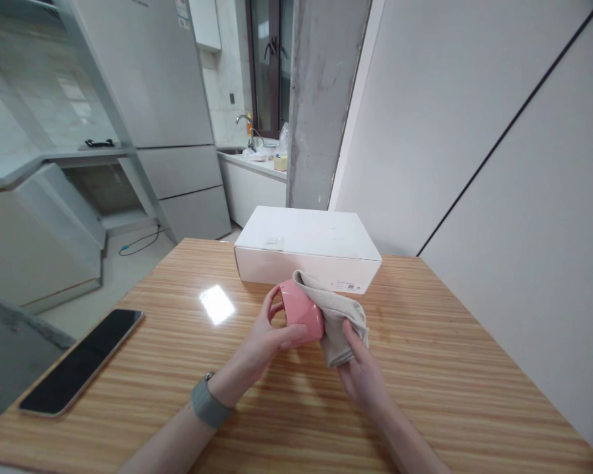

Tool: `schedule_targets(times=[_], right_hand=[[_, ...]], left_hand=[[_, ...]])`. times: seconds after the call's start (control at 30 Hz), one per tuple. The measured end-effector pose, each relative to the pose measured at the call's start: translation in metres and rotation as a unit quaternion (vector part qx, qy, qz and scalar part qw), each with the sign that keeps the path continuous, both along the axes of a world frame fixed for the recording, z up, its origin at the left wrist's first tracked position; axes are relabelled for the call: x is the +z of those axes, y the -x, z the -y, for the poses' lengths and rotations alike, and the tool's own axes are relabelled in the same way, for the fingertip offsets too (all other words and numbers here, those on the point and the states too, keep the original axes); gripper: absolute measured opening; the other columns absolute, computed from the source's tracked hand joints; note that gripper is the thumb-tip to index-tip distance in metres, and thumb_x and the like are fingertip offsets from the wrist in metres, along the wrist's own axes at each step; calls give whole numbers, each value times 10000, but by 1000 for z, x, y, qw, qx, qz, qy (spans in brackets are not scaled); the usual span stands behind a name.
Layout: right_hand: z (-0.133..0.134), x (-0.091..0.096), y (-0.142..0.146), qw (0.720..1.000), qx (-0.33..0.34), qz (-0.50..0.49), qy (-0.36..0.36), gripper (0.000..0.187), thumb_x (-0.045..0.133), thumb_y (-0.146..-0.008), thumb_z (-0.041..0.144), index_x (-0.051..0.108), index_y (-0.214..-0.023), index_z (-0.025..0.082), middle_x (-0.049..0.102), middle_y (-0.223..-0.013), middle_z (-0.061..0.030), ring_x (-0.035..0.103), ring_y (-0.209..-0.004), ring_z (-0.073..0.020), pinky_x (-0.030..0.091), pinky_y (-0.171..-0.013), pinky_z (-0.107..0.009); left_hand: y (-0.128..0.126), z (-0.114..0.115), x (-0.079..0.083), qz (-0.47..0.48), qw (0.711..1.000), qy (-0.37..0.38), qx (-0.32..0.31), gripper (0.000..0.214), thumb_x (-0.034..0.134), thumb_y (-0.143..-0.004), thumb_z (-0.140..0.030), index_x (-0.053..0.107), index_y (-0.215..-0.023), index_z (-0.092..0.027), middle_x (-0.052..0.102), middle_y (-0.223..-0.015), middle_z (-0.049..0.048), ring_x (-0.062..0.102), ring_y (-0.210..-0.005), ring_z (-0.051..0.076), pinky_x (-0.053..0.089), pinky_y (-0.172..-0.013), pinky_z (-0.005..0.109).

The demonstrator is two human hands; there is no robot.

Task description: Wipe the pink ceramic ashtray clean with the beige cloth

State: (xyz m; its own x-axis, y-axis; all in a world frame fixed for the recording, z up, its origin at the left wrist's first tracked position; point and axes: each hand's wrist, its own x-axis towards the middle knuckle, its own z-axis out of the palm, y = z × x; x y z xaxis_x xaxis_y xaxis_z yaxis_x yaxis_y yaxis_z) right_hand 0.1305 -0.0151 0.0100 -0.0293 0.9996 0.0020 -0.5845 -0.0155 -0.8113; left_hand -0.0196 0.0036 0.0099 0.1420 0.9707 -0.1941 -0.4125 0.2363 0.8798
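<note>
A glossy pink cup or bowl [304,315] is tipped on its side above the middle of the table. My left hand [269,332] is closed on its rim, with the thumb along the near side and the fingers at the far side. A folded beige cloth [340,319] lies against the right side of the pink piece. My right hand [358,362] grips this cloth from below, its thumb on top and the other fingers mostly hidden beneath. The inside of the pink piece faces left and is largely out of sight.
On the wood-grain table [449,382], a white box [306,237] stands just behind my hands. A dark-screened phone [84,362] lies near the left edge. A white wall [524,217] borders the table's right side. Beyond are a fridge [148,79] and a sink counter [257,178].
</note>
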Motion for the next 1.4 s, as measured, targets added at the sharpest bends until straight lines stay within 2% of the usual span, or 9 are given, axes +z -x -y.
schedule_targets(times=[0.07, 0.2, 0.47, 0.6, 0.77, 1.0, 1.13, 1.3, 1.4], right_hand=[[1, -2, -1, 1000, 1, -2, 6, 364, 738, -719, 571, 758, -984, 323, 723, -1196, 1, 508, -1320, -253, 274, -1182, -454], [5, -21, -6, 999, 3, 49, -17, 386, 742, -736, 537, 742, -1041, 301, 692, -1254, -19, 452, -1364, -262, 210, -1199, -464], [9, -34, -16, 993, 24, 115, -33, 378, 722, -797, 458, 700, -1140, 299, 646, -1325, -15, 429, -1381, -252, 146, -1213, -472], [3, -27, -13, 997, 7, 72, -36, 367, 719, -777, 514, 731, -1073, 297, 692, -1256, -10, 461, -1358, -260, 181, -1208, -472], [-1, -24, -11, 997, -26, 66, -27, 336, 723, -759, 538, 755, -995, 300, 735, -1171, -5, 485, -1340, -258, 180, -1213, -457], [14, -31, -7, 997, -7, 78, -22, 362, 762, -726, 509, 746, -1027, 307, 701, -1238, -28, 500, -1325, -296, 244, -1192, -481], [13, -19, -6, 1000, 11, 16, 8, 425, 691, -758, 585, 730, -1071, 301, 699, -1240, -36, 522, -1304, -301, 310, -1159, -504], [-5, 13, -16, 984, -137, -76, 89, 410, 598, -845, 554, 674, -1172, 319, 703, -1234, -5, 529, -1302, -253, 398, -1117, -478], [-10, 14, -15, 977, -167, -94, 92, 402, 603, -850, 525, 671, -1181, 306, 715, -1213, 6, 547, -1286, -246, 419, -1108, -466]], left_hand=[[1, 0, 0, -3, 1000, 13, 4, 1001, 880, -570, -253, 346, -1412, -346, 530, -1346, 136, 657, -981, 259, 576, -688, 312], [2, 1, 1, 45, 998, 21, -36, 779, 807, -693, -344, 399, -1355, -311, 604, -1248, 124, 697, -880, 240, 591, -681, 354], [5, -4, -7, 116, 984, 74, -114, 548, 630, -816, -555, 599, -1213, -178, 674, -1158, 154, 681, -1019, 289, 582, -803, 364], [4, 1, 0, 136, 984, 34, -112, 542, 729, -789, -367, 526, -1278, -255, 624, -1265, 123, 655, -1080, 290, 563, -861, 414], [2, 6, 6, 96, 992, 29, -70, 630, 788, -719, -197, 483, -1270, -222, 602, -1286, 141, 694, -968, 263, 572, -838, 423], [5, -1, -7, 80, 987, 82, -114, 598, 619, -791, -596, 627, -1124, -100, 740, -894, 161, 713, -668, 222, 576, -635, 326], [7, -5, -6, 98, 984, 91, -116, 667, 535, -801, -666, 656, -1138, -104, 747, -936, 168, 717, -721, 242, 582, -645, 336], [6, -4, 4, 136, 986, 68, -69, 551, 578, -845, -548, 607, -1251, -176, 692, -1169, 116, 679, -943, 239, 579, -739, 334], [1, 1, 2, 143, 985, 38, -85, 535, 634, -819, -528, 632, -1203, -155, 690, -1146, 121, 665, -943, 225, 560, -750, 298]])
